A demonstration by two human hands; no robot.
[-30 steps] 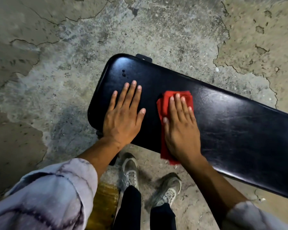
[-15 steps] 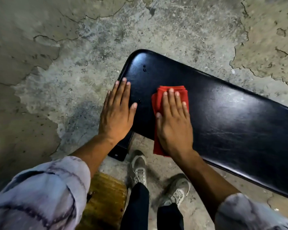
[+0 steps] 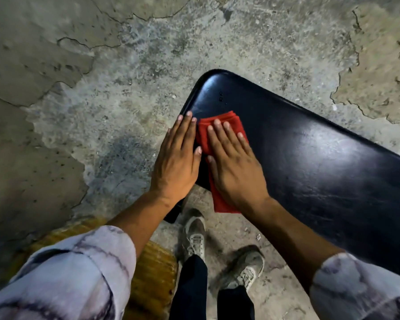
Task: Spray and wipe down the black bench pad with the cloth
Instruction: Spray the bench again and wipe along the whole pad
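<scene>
Red cloth [image 3: 219, 130] lies under flat right hand [image 3: 236, 167] on bench pad [image 3: 310, 158].

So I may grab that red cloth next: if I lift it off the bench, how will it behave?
Probably floppy: the red cloth is folded and its near end droops over the bench pad edge. Likely light, and it may unfold. It should slide easily on the glossy pad.

A folded red cloth [image 3: 219, 130] lies at the rounded end of the black bench pad [image 3: 321, 162], overhanging its near edge.
</scene>
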